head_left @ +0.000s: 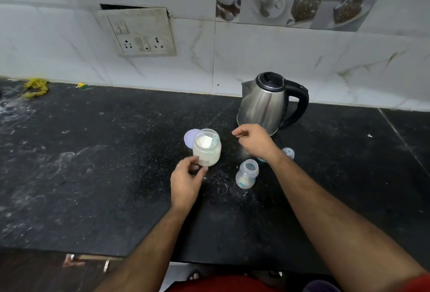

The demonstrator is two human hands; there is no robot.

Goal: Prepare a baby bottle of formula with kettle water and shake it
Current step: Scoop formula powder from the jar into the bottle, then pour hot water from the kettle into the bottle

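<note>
An open jar of white formula powder (206,150) stands mid-counter with a clear scoop resting inside it. Its pale lid (189,137) lies flat behind it on the left. My left hand (187,179) curls just in front of the jar, fingertips near its base, holding nothing. My right hand (254,141) hovers to the right of the jar with fingers loosely pinched; nothing shows in them. The clear baby bottle (247,173) stands uncapped below my right wrist, a little powder at its bottom. A steel kettle (267,103) with a black handle stands behind.
The bottle's teat cap (288,153) lies right of my right forearm. A yellow scrap (36,88) sits far left by the wall. A switch and socket plate (139,33) hangs on the tiled wall. The black counter (93,163) is dusted with powder.
</note>
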